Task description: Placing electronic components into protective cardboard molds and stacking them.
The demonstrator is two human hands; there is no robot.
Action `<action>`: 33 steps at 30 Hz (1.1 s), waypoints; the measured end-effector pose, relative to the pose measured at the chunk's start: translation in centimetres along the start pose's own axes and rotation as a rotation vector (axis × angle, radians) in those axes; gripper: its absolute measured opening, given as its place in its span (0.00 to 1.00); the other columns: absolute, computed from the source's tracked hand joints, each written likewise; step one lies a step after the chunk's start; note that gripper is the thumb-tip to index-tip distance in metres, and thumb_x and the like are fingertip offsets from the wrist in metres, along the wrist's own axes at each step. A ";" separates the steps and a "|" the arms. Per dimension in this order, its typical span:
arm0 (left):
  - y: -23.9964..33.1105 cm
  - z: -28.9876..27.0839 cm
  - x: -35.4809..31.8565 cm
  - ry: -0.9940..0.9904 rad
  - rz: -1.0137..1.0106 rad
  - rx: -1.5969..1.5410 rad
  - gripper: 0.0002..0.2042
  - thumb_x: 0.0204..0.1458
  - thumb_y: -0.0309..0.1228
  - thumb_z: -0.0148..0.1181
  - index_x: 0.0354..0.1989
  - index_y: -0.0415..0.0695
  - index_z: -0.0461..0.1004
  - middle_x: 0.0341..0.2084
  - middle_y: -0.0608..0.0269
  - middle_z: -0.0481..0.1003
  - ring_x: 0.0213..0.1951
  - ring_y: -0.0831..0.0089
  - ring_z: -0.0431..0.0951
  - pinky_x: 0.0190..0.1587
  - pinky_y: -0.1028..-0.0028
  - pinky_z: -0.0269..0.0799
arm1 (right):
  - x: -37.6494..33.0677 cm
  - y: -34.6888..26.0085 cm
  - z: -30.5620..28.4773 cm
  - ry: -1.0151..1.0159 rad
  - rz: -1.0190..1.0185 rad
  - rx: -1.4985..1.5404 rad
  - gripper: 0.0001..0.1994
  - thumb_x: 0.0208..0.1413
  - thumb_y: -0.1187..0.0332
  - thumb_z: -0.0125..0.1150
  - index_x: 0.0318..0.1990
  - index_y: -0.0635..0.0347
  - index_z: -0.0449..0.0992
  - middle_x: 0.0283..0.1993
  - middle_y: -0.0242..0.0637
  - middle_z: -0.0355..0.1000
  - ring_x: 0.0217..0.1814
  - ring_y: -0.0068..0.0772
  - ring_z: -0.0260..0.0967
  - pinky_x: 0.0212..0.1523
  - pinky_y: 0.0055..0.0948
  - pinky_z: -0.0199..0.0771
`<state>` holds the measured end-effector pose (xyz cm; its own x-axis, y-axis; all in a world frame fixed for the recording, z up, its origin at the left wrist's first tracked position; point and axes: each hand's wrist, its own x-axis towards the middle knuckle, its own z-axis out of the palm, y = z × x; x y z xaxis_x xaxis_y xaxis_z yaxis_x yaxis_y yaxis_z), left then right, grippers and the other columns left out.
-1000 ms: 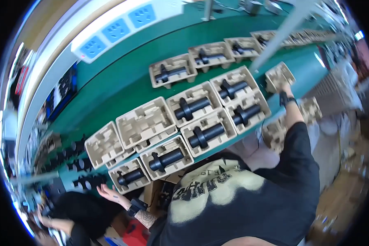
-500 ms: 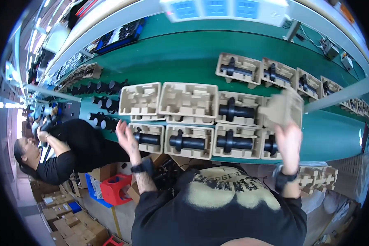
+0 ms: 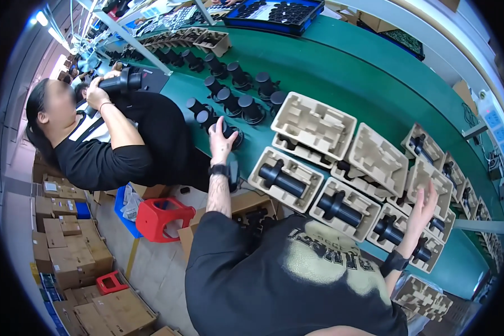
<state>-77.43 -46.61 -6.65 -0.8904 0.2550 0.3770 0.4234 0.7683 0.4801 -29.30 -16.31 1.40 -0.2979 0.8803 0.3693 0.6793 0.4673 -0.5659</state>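
My left hand [image 3: 221, 144] reaches to the table's near left part, its thumb and fingers around a black cylindrical device [image 3: 229, 133] in a standing group. My right hand [image 3: 421, 210], fingers spread, is at the near side of a beige moulded-pulp tray [image 3: 431, 180] that lies over the far row; whether it touches that tray I cannot tell. Two more pulp pieces, one at the left [image 3: 315, 124] and one tilted in the middle [image 3: 378, 159], rest on trays below. In the near row, open trays hold black devices lying on their sides, such as the leftmost device [image 3: 283, 178].
Several black cylinders [image 3: 252, 109] stand on the green table [image 3: 375, 78]. A blue bin [image 3: 274, 15] of small black parts sits farther back. A co-worker [image 3: 112, 131] at the left holds a black device. A red stool [image 3: 161, 218] and cardboard boxes [image 3: 75, 243] are on the floor.
My view has turned left. My left hand has gone from beside the near trays to the standing cylinders. My right hand has let go of the pulp tray, which now lies over the far row.
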 end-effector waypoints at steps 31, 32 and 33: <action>6.3 -1.0 1.6 -0.402 -0.436 -1.258 0.16 0.60 0.37 0.44 0.51 0.41 0.65 0.34 0.55 0.75 0.32 0.70 0.79 0.34 0.76 0.75 | 5.5 -20.2 20.4 -0.439 -0.874 -0.019 0.23 0.41 0.70 0.62 0.50 0.57 0.69 0.53 0.43 0.64 0.55 0.44 0.61 0.53 0.39 0.63; 6.1 -0.2 2.8 -0.344 -0.412 -1.185 0.16 0.60 0.37 0.45 0.52 0.41 0.65 0.35 0.55 0.75 0.35 0.70 0.79 0.37 0.75 0.75 | 5.8 -21.3 19.8 -0.460 -0.726 0.044 0.23 0.43 0.70 0.62 0.51 0.57 0.69 0.54 0.43 0.64 0.56 0.44 0.60 0.54 0.39 0.62; 6.2 1.2 4.1 -0.295 -0.267 -1.120 0.18 0.58 0.35 0.48 0.55 0.42 0.64 0.40 0.55 0.74 0.41 0.70 0.76 0.44 0.73 0.72 | 6.1 -22.0 19.6 -0.478 -0.576 0.106 0.23 0.44 0.70 0.61 0.51 0.56 0.68 0.54 0.43 0.64 0.57 0.44 0.60 0.55 0.39 0.62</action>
<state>-78.66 -40.06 -3.08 -0.9148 0.4024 0.0336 -0.0012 -0.0861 0.9963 -59.24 -19.59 1.68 -0.8613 0.4231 0.2814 0.2675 0.8484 -0.4568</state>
